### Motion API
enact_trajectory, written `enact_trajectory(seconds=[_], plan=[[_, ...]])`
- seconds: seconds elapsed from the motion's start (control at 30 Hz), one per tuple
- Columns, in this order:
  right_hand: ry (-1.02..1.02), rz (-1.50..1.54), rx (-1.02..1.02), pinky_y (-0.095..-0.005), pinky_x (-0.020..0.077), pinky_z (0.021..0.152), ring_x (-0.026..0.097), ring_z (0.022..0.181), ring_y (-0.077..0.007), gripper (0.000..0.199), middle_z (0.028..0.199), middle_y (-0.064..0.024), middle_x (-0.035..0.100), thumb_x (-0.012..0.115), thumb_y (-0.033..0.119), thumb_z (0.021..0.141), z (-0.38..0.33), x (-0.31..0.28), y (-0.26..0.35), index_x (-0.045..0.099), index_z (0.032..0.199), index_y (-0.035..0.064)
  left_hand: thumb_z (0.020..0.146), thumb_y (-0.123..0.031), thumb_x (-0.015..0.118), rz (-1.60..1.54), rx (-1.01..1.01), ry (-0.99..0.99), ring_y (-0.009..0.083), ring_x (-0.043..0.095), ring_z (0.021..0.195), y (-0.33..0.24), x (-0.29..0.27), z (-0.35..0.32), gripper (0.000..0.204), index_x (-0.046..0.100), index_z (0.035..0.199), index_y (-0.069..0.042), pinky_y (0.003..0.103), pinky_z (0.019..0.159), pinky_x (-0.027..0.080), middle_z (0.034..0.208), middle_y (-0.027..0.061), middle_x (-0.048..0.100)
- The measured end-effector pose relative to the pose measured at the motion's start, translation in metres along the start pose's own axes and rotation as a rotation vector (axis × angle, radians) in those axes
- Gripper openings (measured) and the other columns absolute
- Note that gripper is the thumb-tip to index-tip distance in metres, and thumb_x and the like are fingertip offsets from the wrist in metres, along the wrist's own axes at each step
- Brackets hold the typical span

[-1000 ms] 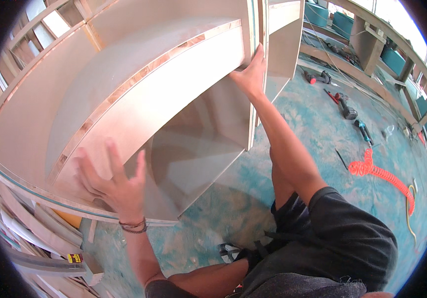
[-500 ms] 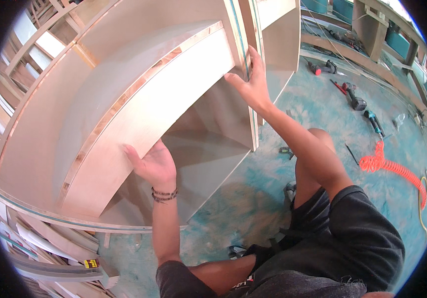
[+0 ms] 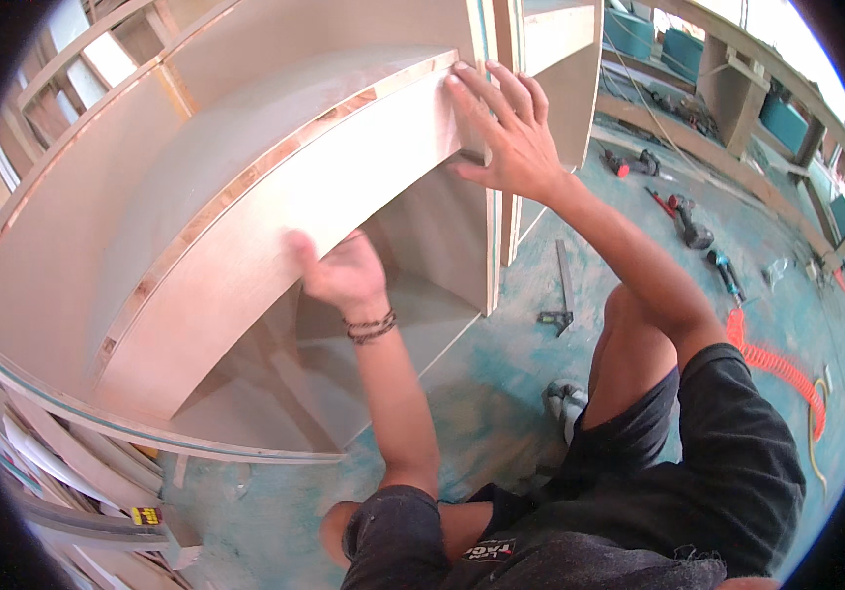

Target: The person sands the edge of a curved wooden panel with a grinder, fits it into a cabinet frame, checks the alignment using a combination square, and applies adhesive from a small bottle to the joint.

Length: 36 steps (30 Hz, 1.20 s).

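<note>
A curved pale wooden board (image 3: 235,251) stands on edge across the front of a large unfinished plywood cabinet (image 3: 58,231), beneath a grey curved shelf (image 3: 211,143). My left hand (image 3: 346,273), palm up and a little blurred, is at the board's lower edge near its middle. Its thumb lies on the front face and its fingers go behind the edge. Over the board's right end, beside the cabinet's upright (image 3: 489,211), my right hand (image 3: 516,143) rests with fingers spread and thumb low, by the lower edge.
On the blue-stained floor lie a combination square (image 3: 564,285), a red-and-black drill (image 3: 690,221), a teal power tool (image 3: 726,273) and an orange coiled air hose (image 3: 781,364). Wooden frames (image 3: 766,157) stand at the far right. Wood offcuts (image 3: 58,447) are stacked at the near left.
My left hand has slid right and up along the board's lower edge. My right hand has shifted from gripping near the upright to lying spread on the board's end. The view has moved slightly.
</note>
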State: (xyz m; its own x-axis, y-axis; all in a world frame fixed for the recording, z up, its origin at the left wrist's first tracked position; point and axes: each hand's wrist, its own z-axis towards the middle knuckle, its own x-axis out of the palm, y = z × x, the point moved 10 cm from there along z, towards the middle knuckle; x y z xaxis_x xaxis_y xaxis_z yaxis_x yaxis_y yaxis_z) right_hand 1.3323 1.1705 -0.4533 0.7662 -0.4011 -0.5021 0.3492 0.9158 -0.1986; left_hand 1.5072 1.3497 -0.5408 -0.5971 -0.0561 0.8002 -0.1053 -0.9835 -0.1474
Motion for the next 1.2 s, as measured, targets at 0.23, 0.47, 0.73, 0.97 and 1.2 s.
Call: enact_trajectory(seconds=[0.23, 0.47, 0.73, 0.97, 1.2], plan=[[-0.04, -0.05, -0.021, -0.0518, 0.0149, 0.122, 0.023, 0.151, -0.0271, 0.108, 0.164, 0.0035, 0.031, 0.086, 0.044, 0.069, 0.003, -0.003, 0.0, 0.031, 0.159, 0.0231, 0.096, -0.021, 0.062, -0.031, -0.095, 0.198, 0.0214, 0.049, 0.134, 0.071, 0.027, 0.007, 0.052, 0.049, 0.139, 0.004, 0.041, 0.114, 0.037, 0.141, 0.0106, 0.055], [-0.054, 0.015, 0.052, -0.0519, 0.0151, 0.121, 0.026, 0.15, -0.0272, 0.111, 0.163, 0.0042, 0.034, 0.091, 0.035, 0.062, 0.004, -0.002, 0.006, 0.035, 0.157, 0.022, 0.09, -0.013, 0.057, -0.238, -0.102, 0.41, 0.0278, 0.047, 0.139, 0.071, 0.021, 0.019, 0.06, 0.043, 0.145, 0.007, 0.048, 0.119, 0.033, 0.146, 0.0165, 0.052], [-0.125, 0.043, 0.04, -0.0483, 0.0204, 0.118, 0.032, 0.146, -0.0278, 0.107, 0.16, 0.0021, 0.04, 0.091, 0.029, 0.058, 0.001, -0.001, 0.005, 0.044, 0.153, 0.0175, 0.08, -0.008, 0.057, -0.372, -0.13, 0.414, 0.0314, 0.052, 0.136, 0.072, 0.021, 0.018, 0.067, 0.043, 0.144, 0.007, 0.05, 0.118, 0.038, 0.14, 0.0181, 0.057], [-0.146, 0.051, 0.027, -0.0498, 0.0232, 0.117, 0.035, 0.142, -0.0277, 0.101, 0.158, 0.0028, 0.043, 0.089, 0.026, 0.06, 0.004, -0.003, 0.004, 0.047, 0.151, 0.019, 0.083, -0.012, 0.057, -0.313, -0.139, 0.249, 0.0308, 0.053, 0.133, 0.077, 0.017, 0.018, 0.063, 0.046, 0.14, 0.01, 0.049, 0.116, 0.039, 0.138, 0.0187, 0.058], [-0.165, 0.041, 0.015, -0.0483, 0.0244, 0.116, 0.038, 0.14, -0.0274, 0.099, 0.156, 0.0029, 0.045, 0.091, 0.027, 0.06, 0.004, -0.006, 0.004, 0.049, 0.149, 0.0188, 0.08, -0.007, 0.053, -0.351, -0.212, 0.223, 0.0307, 0.054, 0.132, 0.083, 0.01, 0.02, 0.062, 0.047, 0.14, 0.007, 0.049, 0.115, 0.04, 0.139, 0.0179, 0.057]])
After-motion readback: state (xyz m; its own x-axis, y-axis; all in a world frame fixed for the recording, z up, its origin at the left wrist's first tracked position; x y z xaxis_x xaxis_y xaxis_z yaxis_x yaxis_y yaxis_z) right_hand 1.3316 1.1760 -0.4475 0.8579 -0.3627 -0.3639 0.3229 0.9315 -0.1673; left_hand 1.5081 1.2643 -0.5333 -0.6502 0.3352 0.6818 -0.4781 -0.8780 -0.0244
